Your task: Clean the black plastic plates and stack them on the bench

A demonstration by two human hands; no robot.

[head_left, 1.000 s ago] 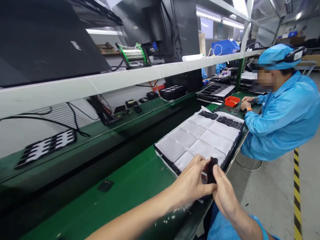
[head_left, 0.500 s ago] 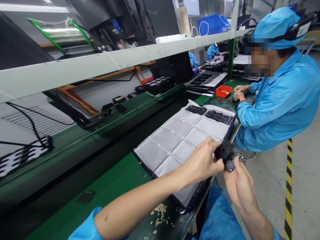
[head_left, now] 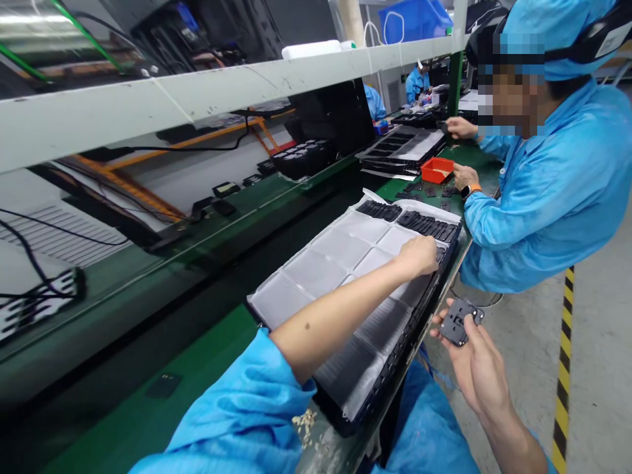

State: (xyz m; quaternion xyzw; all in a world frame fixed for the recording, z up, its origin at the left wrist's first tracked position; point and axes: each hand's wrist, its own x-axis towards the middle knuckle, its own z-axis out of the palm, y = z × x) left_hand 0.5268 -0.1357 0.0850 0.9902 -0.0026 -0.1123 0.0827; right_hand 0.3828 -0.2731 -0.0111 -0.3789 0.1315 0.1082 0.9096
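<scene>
My left hand (head_left: 419, 255) reaches out over a stack of black trays (head_left: 345, 388) covered with white sheets (head_left: 316, 273). Its fingers are curled down near the rows of small black parts (head_left: 428, 226) at the tray's far end; what they grip, if anything, is hidden. My right hand (head_left: 469, 355) is off the bench edge, over the floor, and holds a small square black plastic part (head_left: 460, 320) by its edges.
A co-worker in a blue coat and cap (head_left: 553, 171) sits to the right beside a red tub (head_left: 437, 170) and more black trays (head_left: 402, 148). A white shelf rail (head_left: 197, 99) runs overhead. A green conveyor (head_left: 162, 263) lies behind. Yellow-black floor tape (head_left: 563, 368) runs right.
My hands have parted. The left hand left the black part and stretched forward to the tray's far end. The right hand kept the part and drew back off the bench edge.
</scene>
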